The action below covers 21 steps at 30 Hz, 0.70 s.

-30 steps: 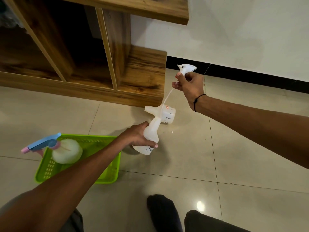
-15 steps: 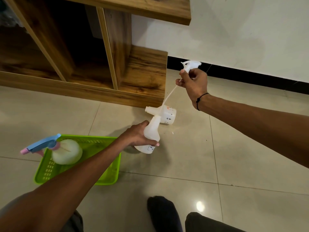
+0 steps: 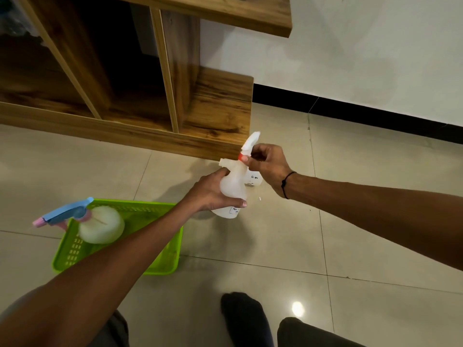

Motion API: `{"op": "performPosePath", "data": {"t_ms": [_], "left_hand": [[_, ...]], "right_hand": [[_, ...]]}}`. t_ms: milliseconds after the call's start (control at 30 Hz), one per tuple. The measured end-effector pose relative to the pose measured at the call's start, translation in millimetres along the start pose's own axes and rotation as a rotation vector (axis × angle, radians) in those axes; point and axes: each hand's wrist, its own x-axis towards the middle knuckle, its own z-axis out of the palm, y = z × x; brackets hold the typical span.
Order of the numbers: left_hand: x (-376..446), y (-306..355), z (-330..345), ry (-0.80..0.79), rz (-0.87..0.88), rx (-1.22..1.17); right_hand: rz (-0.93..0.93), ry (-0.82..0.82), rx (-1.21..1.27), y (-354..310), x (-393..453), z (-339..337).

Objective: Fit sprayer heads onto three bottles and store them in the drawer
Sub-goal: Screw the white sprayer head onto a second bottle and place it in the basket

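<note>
My left hand [image 3: 209, 192] grips a translucent white bottle [image 3: 233, 189] upright on the floor tiles. A white sprayer head [image 3: 250, 144] with a red collar sits on the bottle's neck, and my right hand [image 3: 269, 162] pinches that collar. Just behind lies a second white bottle [image 3: 254, 180] on its side, mostly hidden, its open neck [image 3: 223, 162] poking out to the left. A third bottle [image 3: 101, 227] with a blue and pink sprayer head [image 3: 64, 215] lies in the green basket [image 3: 160, 251] at the left.
A low wooden cabinet [image 3: 215, 113] with open compartments stands directly behind the bottles, its corner close to the sprayer head. A white wall with a black skirting [image 3: 350, 107] runs at the right. My dark-clothed knees [image 3: 250, 321] are at the bottom edge.
My right hand has come down and left with the sprayer head. Its tube has gone into the bottle, and the head now sits on the neck. My left hand still holds the bottle.
</note>
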Motion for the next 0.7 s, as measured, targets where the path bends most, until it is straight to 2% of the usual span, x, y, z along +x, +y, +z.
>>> {"op": "performPosePath", "data": {"t_ms": [167, 367, 467, 567, 700], "left_hand": [[-3.0, -5.7, -1.7, -0.016, 0.031, -0.082], [-1.4, -15.4, -16.1, -0.147, 0.037, -0.362], [-2.5, -19.3, -26.5, -0.189, 0.072, -0.375], [-4.4, -16.0, -29.7, -0.070, 0.085, -0.295], [-8.4, -2.5, -16.7, 0.239, 0.005, 0.076]], "right_hand": [[0.000, -0.124, 0.061, 4.4, -0.5, -3.5], [-0.096, -0.236, 0.104, -6.1, 3.6, 2.4], [-0.124, -0.303, 0.051, -15.6, 7.1, 8.5], [-0.154, -0.195, -0.064, -19.7, 7.5, 17.8], [-0.109, -0.005, -0.028, -18.6, 1.1, 31.3]]}}
